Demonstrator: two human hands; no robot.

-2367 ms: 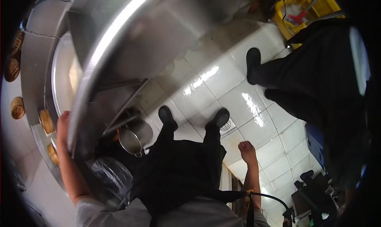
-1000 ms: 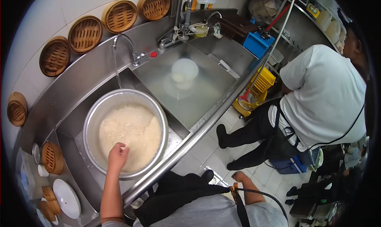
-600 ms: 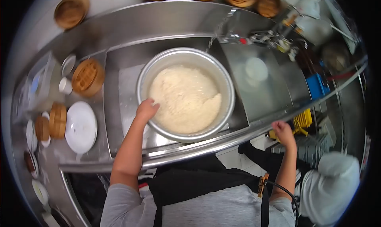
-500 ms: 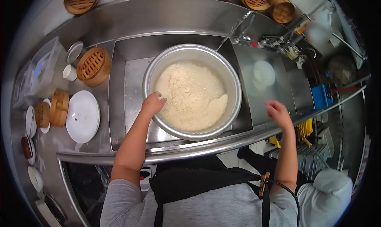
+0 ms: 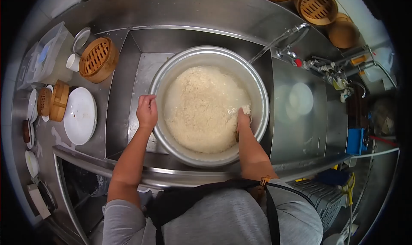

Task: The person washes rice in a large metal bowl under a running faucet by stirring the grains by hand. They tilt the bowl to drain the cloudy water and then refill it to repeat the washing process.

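Note:
A large round metal pot stands in the sink, holding pale rice under cloudy water. My left hand is at the pot's left rim, its fingers curled against the edge. On the right side, my right hand reaches inside the pot, down into the rice. A small mound of rice lies against its fingertips, and most of its fingers are hidden. From the faucet, a stream of water runs toward the pot's upper right rim.
The steel sink surrounds the pot. Left on the counter are a bamboo steamer, a white plate, a white cup and a clear plastic bin. Another steamer sits on the back ledge. A blue container is at right.
My right hand has moved left from beside the pot into the rice. My left hand has drawn back from inside the pot to its left rim. The rice heap looks flatter.

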